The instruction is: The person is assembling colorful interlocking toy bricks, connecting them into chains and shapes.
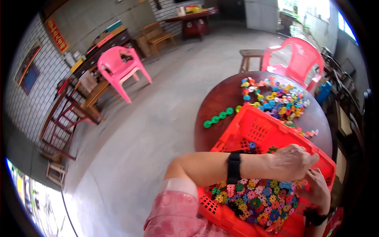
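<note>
The grey floor point(130, 158) spreads widest, to the left of both hands and well beyond them. Past the left hand point(293, 160) stands a round dark-red table point(213, 98). Farther beyond that hand, just behind the table, is a pink armchair point(302, 63) with a wooden stool point(251, 57) beside it; another pink chair point(118, 65) stands well off to the left. Under both hands sits a red crate point(284, 137) with slotted walls, and in it, below and to the left of the hands, lies a pile of many-coloured flower-shaped discs point(256, 199). The left hand reaches across the crate, bent at the wrist, its fingers folded toward the right hand point(318, 189), whose fingers are curled just beside it; whether either grasps a disc cannot be told, as the fingertips are largely hidden. A black wristband point(233, 168) circles the left forearm. On the table beyond the left hand is a heap of linked discs point(282, 100), and farther left of it a short green chain point(218, 117). One blue disc point(252, 145) lies left of the left hand, inside the crate.
</note>
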